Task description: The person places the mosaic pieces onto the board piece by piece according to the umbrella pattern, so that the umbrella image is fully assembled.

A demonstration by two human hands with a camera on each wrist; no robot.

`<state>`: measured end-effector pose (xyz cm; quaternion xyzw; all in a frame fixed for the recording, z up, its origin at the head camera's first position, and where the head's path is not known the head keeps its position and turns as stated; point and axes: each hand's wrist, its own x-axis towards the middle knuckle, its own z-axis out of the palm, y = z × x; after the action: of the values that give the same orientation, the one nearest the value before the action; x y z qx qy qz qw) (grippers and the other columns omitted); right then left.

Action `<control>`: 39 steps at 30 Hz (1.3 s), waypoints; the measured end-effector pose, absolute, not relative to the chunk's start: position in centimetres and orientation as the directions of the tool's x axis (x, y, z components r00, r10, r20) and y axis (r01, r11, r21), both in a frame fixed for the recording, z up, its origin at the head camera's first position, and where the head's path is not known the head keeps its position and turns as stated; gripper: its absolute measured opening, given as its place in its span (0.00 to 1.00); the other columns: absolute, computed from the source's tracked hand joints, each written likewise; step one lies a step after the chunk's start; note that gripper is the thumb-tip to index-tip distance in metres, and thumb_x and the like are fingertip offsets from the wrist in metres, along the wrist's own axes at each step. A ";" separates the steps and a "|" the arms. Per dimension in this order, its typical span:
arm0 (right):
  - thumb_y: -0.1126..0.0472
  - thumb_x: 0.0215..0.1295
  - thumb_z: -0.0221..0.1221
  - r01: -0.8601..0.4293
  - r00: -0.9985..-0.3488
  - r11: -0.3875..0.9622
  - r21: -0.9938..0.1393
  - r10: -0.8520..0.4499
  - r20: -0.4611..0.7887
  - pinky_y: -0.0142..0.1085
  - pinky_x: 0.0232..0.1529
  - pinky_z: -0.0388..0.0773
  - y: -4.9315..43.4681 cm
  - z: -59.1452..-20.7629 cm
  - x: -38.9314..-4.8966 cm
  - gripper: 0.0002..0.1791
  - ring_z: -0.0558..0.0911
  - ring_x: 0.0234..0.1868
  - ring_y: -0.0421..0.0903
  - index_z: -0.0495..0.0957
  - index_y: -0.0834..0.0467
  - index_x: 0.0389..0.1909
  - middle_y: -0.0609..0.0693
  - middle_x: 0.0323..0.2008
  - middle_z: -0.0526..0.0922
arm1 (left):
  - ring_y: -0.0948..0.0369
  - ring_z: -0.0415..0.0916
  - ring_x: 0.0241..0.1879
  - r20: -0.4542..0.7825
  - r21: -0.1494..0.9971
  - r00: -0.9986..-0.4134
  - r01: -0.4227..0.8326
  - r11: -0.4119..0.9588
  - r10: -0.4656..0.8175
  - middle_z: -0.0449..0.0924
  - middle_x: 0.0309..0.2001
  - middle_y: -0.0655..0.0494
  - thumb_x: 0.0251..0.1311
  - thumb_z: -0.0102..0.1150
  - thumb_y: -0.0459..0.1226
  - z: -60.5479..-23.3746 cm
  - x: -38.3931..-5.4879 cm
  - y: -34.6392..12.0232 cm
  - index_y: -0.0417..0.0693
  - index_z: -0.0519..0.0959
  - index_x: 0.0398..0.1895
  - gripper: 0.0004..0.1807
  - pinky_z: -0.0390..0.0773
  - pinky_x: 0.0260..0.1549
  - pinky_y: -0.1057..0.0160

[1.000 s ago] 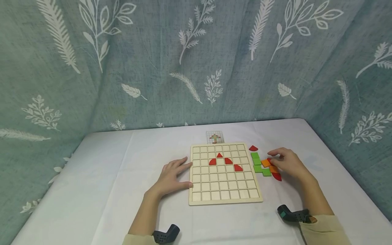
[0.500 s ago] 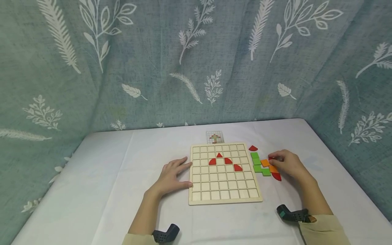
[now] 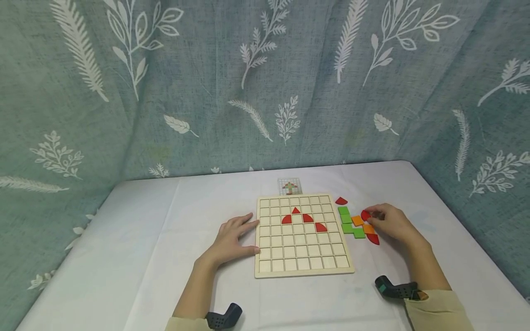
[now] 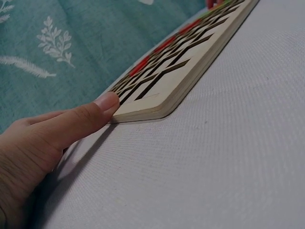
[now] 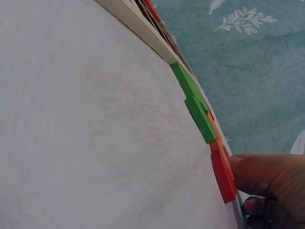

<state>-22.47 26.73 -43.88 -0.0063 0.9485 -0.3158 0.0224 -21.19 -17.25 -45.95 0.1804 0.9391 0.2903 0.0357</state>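
A wooden grid board (image 3: 278, 253) lies flat, with several red tiles in its upper cells. My left hand (image 3: 233, 239) rests at its left edge, thumb and fingers spread; in the left wrist view the thumb (image 4: 83, 124) touches the board near a corner. To the right of the board, my right hand (image 3: 392, 223) pinches a red rounded tile (image 3: 365, 214) between thumb and fingers. Around it lie orange square tiles (image 3: 357, 221), green square tiles (image 3: 346, 219) and another red curved tile (image 3: 373, 239). The right wrist view shows my right thumb (image 5: 257, 167) behind these tiles.
A small pattern card (image 3: 290, 185) with a coloured figure lies at the board's far edge. One red tile (image 3: 341, 201) sits apart near the board's upper right corner. A leaf-patterned curtain (image 3: 215, 138) hangs behind the white-covered table (image 3: 145, 257).
My right thumb and fingers have come together on the red tile, which was mostly hidden under them and now shows more at the fingertips. The left hand stays at the board's edge.
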 end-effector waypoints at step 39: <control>0.54 0.58 0.65 -0.067 -0.997 0.752 -0.656 -0.069 0.023 0.33 0.25 0.70 24.2 -41.4 -22.4 0.22 0.69 0.34 0.49 0.75 0.64 0.48 0.55 0.36 0.73 | 0.55 0.51 0.69 0.060 0.554 -0.927 0.340 0.760 0.371 0.57 0.71 0.62 0.39 0.67 0.64 -45.7 -21.1 -17.3 0.64 0.69 0.65 0.45 0.55 0.63 0.45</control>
<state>-22.41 24.19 -41.40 -0.0363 0.9359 -0.3505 0.0015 -21.13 -17.25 -45.74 0.1897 0.9376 0.2901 0.0267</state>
